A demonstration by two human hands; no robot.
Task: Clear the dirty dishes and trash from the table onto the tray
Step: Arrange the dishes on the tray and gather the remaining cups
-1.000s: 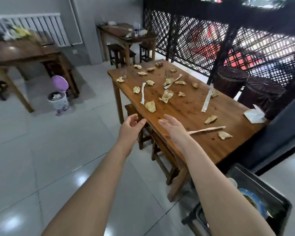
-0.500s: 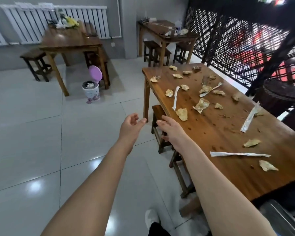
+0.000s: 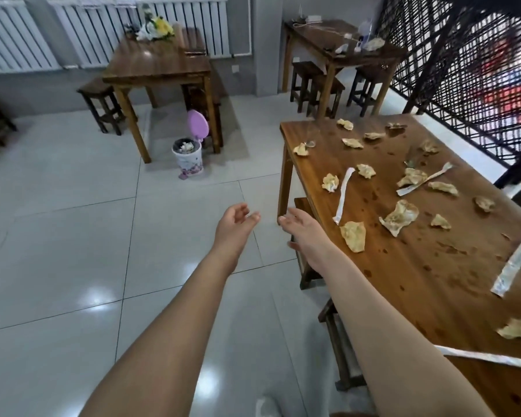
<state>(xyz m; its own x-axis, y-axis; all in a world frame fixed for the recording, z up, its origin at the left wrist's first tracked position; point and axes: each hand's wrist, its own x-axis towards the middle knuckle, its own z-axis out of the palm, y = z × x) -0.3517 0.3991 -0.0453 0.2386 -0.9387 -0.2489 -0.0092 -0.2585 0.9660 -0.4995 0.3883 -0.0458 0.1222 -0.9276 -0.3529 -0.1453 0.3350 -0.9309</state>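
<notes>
— Both hands are relaxed and hold nothing: the left hand hangs over the floor, and the right hand reaches to the long edge of the brown wooden surface.

— What has changed?

— The view has swung along that edge. The dark tray seen a second ago by the near corner is now out of sight.

— And the trash?

— All on the surface. Crumpled tan paper wads lie from the far corner to the near edge, with long white paper strips among them. The nearest wad is just beside the right hand. Nothing looks gathered yet, so picking likely starts there, and each handful must go back to the tray.
</notes>
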